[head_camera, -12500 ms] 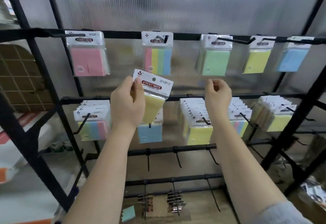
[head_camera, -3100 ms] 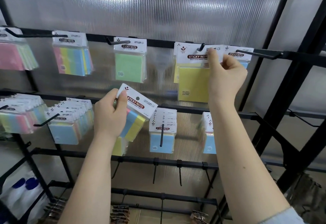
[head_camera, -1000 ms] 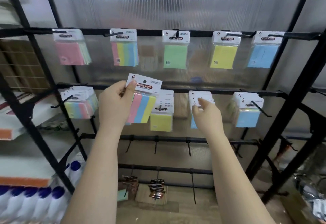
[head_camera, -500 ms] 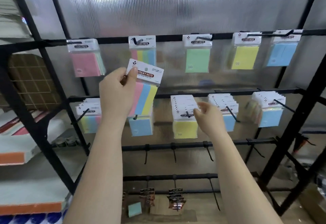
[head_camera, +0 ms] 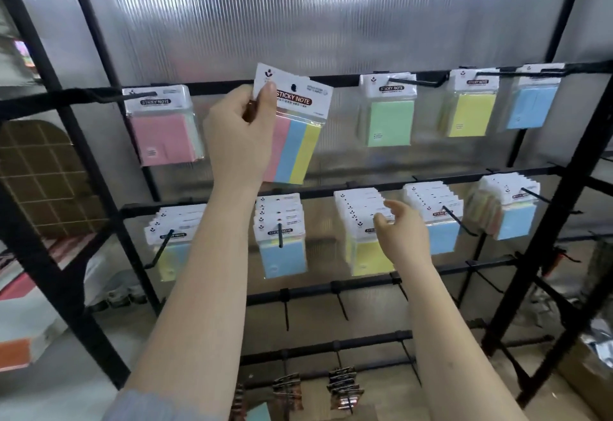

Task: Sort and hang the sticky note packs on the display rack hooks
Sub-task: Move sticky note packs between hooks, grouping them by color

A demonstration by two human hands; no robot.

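Observation:
My left hand [head_camera: 240,135] grips a striped sticky note pack [head_camera: 297,128], pink, blue and yellow, by its white header card, holding it up at the top bar of the black display rack [head_camera: 414,77]. It covers the second top hook. On the top row hang a pink pack [head_camera: 162,128], a green pack [head_camera: 389,112], a yellow pack [head_camera: 469,105] and a blue pack [head_camera: 530,102]. My right hand [head_camera: 403,234], fingers apart, reaches at a stack of yellow packs [head_camera: 361,231] on a middle-row hook and holds nothing.
The middle row carries more stacks: a pastel one [head_camera: 175,238], blue ones [head_camera: 282,238] [head_camera: 434,218] and a mixed one [head_camera: 507,211]. Two lower bars hold bare hooks [head_camera: 341,301]. Binder clips [head_camera: 341,387] hang near the floor. A ribbed translucent panel backs the rack.
My left hand has lifted the striped pack from mid height up to the top bar, in front of the second hook. My right hand stays at the yellow stack.

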